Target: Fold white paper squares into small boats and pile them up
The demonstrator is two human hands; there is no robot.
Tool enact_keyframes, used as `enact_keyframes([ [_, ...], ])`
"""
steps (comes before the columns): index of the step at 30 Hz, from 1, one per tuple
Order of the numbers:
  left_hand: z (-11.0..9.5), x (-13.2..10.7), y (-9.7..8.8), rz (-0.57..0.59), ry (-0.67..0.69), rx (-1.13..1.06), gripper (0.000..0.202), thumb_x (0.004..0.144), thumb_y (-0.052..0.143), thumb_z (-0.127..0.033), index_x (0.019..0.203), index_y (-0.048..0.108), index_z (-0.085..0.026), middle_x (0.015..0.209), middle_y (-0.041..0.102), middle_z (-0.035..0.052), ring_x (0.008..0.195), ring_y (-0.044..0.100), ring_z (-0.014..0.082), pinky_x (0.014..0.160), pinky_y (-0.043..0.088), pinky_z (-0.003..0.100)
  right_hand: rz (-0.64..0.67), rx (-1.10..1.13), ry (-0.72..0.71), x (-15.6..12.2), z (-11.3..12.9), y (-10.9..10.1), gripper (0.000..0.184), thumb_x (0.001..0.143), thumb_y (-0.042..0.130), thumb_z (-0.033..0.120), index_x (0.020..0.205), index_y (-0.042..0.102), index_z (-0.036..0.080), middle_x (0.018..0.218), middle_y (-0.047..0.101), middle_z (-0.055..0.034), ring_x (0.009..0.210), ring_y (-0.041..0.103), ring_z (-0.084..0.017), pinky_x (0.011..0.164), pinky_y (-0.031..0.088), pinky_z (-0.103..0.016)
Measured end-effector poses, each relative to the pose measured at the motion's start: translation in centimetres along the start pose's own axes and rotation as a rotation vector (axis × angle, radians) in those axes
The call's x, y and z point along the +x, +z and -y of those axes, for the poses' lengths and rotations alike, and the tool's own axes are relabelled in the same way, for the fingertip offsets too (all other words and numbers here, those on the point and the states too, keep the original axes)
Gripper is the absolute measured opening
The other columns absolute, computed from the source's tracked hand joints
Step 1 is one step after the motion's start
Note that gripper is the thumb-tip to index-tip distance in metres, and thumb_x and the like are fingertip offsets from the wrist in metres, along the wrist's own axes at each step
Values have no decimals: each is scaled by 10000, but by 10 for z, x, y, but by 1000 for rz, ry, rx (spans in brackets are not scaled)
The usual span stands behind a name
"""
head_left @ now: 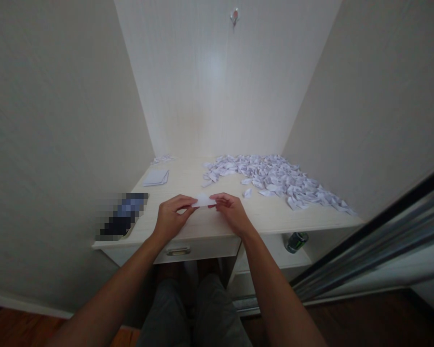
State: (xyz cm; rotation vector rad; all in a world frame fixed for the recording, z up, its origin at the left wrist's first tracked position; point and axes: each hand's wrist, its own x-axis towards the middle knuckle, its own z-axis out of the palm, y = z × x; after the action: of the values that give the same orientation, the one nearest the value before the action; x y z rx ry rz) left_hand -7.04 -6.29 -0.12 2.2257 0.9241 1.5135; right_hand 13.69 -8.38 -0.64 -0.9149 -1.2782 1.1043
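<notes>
A small white piece of paper (203, 200) is stretched between my two hands, just above the front part of the white desk (188, 224). My left hand (172, 212) pinches its left end between thumb and fingers. The right end is gripped by my right hand (231, 209) in the same way. Beyond my right hand spreads a large heap of folded white paper pieces (267, 173), with a single folded piece (247, 193) lying at its near edge. A stack of flat paper sheets (156, 178) lies to the left, past my left hand.
A phone-like item (125, 217), partly blurred out, lies at the desk's left edge. Thin paper scraps (162, 159) sit in the back left corner. Walls enclose the desk on three sides. Below are a drawer handle (178, 251) and a dark can (296, 242) on a shelf.
</notes>
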Motion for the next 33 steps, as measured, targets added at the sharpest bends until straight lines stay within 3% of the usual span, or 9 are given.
enact_keyframes([
  [5, -3, 0, 1, -2, -58, -32, 178, 797, 763, -369, 906, 786, -231, 909, 764, 64, 791, 712, 196, 700, 602, 309, -24, -99, -23, -3, 3, 4, 219, 701, 793, 301, 901, 756, 219, 886, 761, -43, 835, 690, -197, 788, 518, -326],
  [12, -7, 2, 0, 4, -138, -104, 110, 814, 739, -327, 828, 790, -230, 858, 765, 60, 784, 705, 190, 688, 590, 293, -43, -154, -111, -2, 6, 7, 140, 764, 747, 351, 743, 748, 212, 791, 742, -37, 751, 660, -177, 749, 513, -310],
  [18, -4, 3, 2, 32, -245, -308, 99, 775, 769, -306, 796, 793, -213, 901, 739, 74, 822, 686, 187, 674, 595, 288, -75, -94, -85, -3, 6, 9, 130, 749, 765, 329, 764, 742, 201, 752, 736, -37, 703, 662, -171, 717, 514, -306],
  [26, -8, 7, 2, 39, -375, -456, 156, 712, 802, -333, 706, 761, -183, 835, 723, 55, 629, 661, 148, 595, 596, 293, -71, -120, -67, -3, 5, 11, 161, 754, 762, 349, 764, 728, 192, 745, 745, -45, 704, 680, -178, 718, 520, -305],
  [33, -8, 8, 1, 63, -486, -505, 213, 681, 823, -335, 741, 721, -157, 668, 732, 53, 597, 682, 175, 604, 573, 306, -67, -101, -74, -2, 4, 11, 186, 739, 773, 360, 755, 695, 193, 731, 742, -45, 706, 689, -181, 722, 535, -316],
])
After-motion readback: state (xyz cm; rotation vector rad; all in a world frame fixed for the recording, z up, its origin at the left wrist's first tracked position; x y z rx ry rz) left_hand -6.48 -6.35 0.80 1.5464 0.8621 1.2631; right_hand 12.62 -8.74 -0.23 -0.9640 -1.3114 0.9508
